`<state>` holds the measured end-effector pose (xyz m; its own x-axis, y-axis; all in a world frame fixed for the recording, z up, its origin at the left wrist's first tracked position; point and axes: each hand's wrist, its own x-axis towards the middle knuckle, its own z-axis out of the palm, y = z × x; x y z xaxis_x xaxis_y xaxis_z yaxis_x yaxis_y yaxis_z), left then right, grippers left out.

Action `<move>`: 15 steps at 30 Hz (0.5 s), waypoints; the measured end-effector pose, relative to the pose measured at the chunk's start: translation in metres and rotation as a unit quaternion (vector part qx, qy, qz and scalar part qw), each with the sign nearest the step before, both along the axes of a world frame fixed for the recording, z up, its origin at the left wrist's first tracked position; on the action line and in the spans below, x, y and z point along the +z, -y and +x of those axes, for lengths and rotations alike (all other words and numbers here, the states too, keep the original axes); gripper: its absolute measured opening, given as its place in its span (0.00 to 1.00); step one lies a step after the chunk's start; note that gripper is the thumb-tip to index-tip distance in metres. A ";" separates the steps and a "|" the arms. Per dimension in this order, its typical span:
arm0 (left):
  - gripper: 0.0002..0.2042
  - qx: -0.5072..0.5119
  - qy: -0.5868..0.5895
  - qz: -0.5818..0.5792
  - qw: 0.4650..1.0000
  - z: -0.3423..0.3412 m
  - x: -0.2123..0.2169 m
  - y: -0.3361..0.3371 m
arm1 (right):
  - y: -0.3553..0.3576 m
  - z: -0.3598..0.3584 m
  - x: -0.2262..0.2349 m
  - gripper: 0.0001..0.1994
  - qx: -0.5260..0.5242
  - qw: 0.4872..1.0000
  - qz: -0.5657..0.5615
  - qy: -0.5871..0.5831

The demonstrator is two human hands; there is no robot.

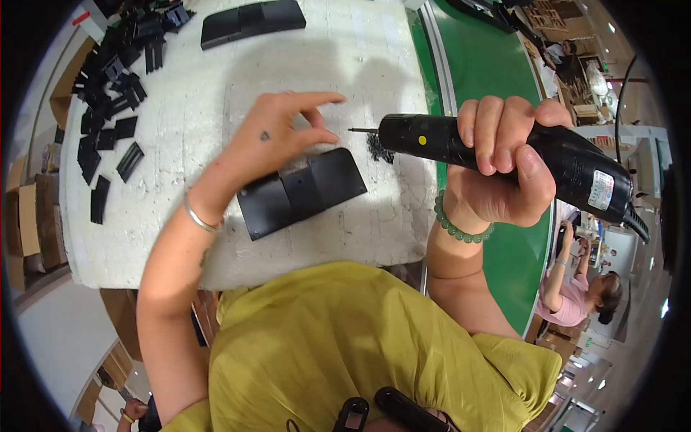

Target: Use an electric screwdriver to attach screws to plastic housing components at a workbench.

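Observation:
My right hand [504,162] is wrapped round a black electric screwdriver [425,135], held level above the table's right edge. Its thin bit points left. Just left of the bit tip is my left hand [277,129], its thumb and index finger stretched out with a gap between them; nothing shows in that gap, and the other fingers are partly hidden. Beneath this hand lies a black plastic housing [302,189] with a recessed middle section. A small pile of dark screws [380,148] sits on the table below the screwdriver's nose.
Black plastic parts [119,90] are heaped along the left of the white padded table [345,230]. A second black housing [253,23] lies at the far edge. Beyond the right edge runs a green conveyor belt [515,266]. A person in pink [572,299] works farther right.

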<state>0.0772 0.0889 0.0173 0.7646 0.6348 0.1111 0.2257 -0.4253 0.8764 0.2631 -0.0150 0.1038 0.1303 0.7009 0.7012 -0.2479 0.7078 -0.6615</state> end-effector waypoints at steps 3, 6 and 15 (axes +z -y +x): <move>0.17 0.042 0.004 0.088 0.995 -0.021 -0.014 -0.001 | 0.000 -0.011 0.000 0.18 0.033 0.999 -0.012 -0.006; 0.20 0.062 -0.056 0.141 0.986 -0.041 -0.005 0.018 | 0.011 -0.035 -0.004 0.18 0.042 0.997 -0.060 0.018; 0.17 0.036 -0.075 -0.012 0.996 -0.046 -0.017 0.048 | 0.011 -0.060 -0.022 0.18 0.059 0.984 -0.152 0.076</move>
<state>0.0311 0.0414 0.0000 0.7235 0.6902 -0.0168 0.3845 -0.3826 0.8401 0.2026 -0.0264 0.0815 -0.0544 0.8854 0.4616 -0.1979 0.4436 -0.8741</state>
